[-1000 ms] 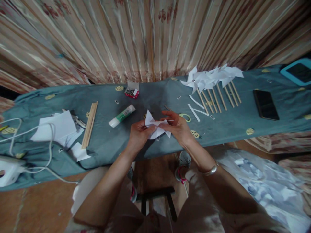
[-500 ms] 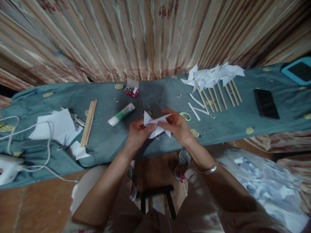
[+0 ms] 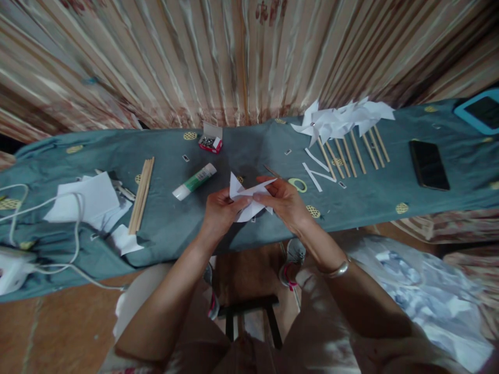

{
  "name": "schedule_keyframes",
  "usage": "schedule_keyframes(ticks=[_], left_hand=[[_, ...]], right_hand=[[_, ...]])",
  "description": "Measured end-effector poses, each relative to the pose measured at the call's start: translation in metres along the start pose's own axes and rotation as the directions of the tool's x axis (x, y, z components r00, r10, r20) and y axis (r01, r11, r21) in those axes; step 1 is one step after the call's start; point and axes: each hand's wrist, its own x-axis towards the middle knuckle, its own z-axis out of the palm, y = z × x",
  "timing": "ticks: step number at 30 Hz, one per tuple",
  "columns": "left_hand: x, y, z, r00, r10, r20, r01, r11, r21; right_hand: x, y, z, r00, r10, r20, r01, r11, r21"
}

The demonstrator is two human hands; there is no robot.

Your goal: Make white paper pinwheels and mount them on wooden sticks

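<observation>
Between my two hands, above the front part of the table, is a folded white paper pinwheel [image 3: 252, 209] with pointed blades. My left hand [image 3: 223, 212] pinches its left side, thumb on top. From the right, my right hand [image 3: 287, 202] grips it, its thumb pressed near the centre. Fingers under the paper are partly hidden. Just beyond my right hand lie scissors with a light green handle [image 3: 298, 185], partly covered by that hand. A green and white glue stick [image 3: 195, 182] lies to the left of my hands.
A small open box of metal pins [image 3: 211, 142] stands at the back. Finished pinwheels [image 3: 343, 123] on sticks and paper strips [image 3: 312, 176] lie right, a phone [image 3: 429, 165] farther. Wooden sticks [image 3: 141, 197], paper sheets [image 3: 88, 200] and a white cable [image 3: 78, 228] are left.
My hands hold the paper pinwheel in nearly the same place. My right fingers have shifted slightly, and a little more of the scissors shows. The view has moved slightly.
</observation>
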Motion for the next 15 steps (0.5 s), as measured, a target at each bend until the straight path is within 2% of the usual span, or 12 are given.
schedule_keyframes(ticks=[8,15], left_hand=[[0.0025,-0.0031,-0.0021,0.999,0.034,0.0,-0.034,0.999,0.011],[0.0043,-0.0064,-0.0045,0.998,0.064,0.007,-0.064,0.997,0.045]], right_hand=[[-0.0001,0.0011,0.0002,1.0,-0.017,0.026,0.017,1.0,-0.01],[-0.0006,-0.001,0.0029,1.0,-0.006,-0.01,0.006,1.0,0.019]])
